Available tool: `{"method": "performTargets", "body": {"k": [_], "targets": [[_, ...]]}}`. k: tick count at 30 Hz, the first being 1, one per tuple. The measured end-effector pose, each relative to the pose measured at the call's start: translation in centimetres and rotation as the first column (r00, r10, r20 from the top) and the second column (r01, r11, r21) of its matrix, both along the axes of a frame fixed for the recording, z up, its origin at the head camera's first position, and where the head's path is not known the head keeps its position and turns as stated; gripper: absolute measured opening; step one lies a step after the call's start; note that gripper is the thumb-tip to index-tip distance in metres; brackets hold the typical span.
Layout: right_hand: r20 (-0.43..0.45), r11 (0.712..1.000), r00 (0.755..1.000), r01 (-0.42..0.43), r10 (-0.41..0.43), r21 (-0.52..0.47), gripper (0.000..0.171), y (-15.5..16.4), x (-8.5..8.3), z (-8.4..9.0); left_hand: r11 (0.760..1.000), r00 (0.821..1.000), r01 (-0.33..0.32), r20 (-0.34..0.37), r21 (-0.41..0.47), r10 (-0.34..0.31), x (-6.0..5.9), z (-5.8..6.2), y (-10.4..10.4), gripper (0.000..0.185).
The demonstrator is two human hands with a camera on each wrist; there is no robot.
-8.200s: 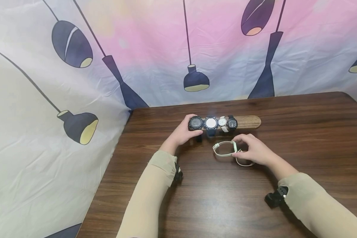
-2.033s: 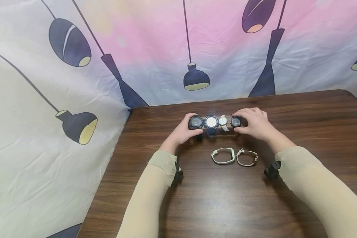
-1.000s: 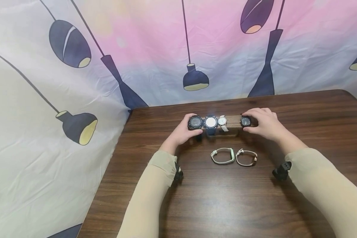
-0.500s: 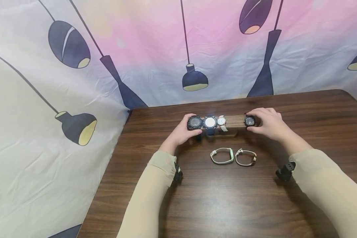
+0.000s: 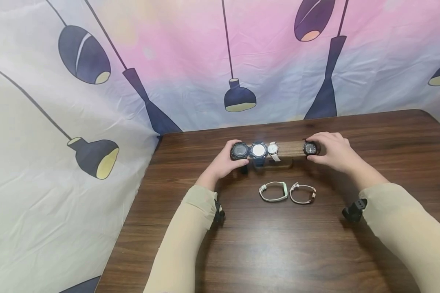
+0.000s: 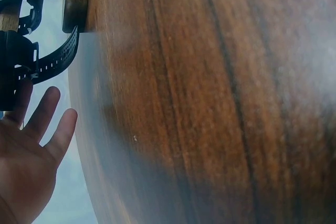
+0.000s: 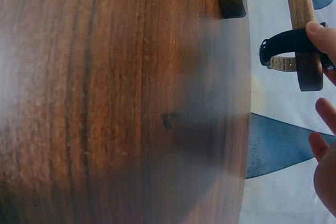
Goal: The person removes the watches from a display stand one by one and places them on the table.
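Our right hand pinches the black watch at the bar's three-o'clock tip, left hand gripping its nine-o'clock end; next, we judge, slip it free.

Head cam sits up high and looks forward and down across the dark wooden table, far enough back to catch both sleeves, the whole wooden watch bar and the printed backdrop cloth behind it. The two wrist cams are way closer and rolled sideways, so the tabletop fills most of each frame like a wall. Left wrist looks past the left hand toward the bar's left end. Right wrist looks along the table toward the bar's right end. All three share the bar and the table; each wrist view only gets its own end.
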State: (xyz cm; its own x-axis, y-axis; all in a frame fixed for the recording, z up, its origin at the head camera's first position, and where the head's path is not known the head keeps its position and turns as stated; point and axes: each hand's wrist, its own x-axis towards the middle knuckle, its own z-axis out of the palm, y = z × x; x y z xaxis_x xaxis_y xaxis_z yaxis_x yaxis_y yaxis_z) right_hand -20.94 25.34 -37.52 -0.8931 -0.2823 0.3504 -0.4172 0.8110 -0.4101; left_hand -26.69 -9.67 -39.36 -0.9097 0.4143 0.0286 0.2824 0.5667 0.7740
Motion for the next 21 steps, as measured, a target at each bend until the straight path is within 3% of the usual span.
{"method": "performTargets", "body": {"k": [5, 13, 21], "targets": [[0.003, 1.000, 1.000, -0.004, 0.004, -0.014, 0.050, 0.4, 0.0, -0.1, 1.000, 1.000, 0.002, 0.000, 0.002, -0.002, 0.0, 0.0, -0.1, 0.069], [-0.039, 0.994, 0.997, -0.076, 0.073, -0.078, 0.054, 0.8, -0.3, -0.9, 1.000, 1.000, 0.010, -0.006, 0.008, -0.010, 0.0, 0.1, -0.2, 0.068], [-0.033, 0.996, 0.998, -0.052, 0.050, -0.074, 0.057, 0.8, -0.1, -1.1, 1.000, 1.000, 0.005, -0.003, -0.006, -0.005, 0.0, 0.1, 0.0, 0.067]]}}
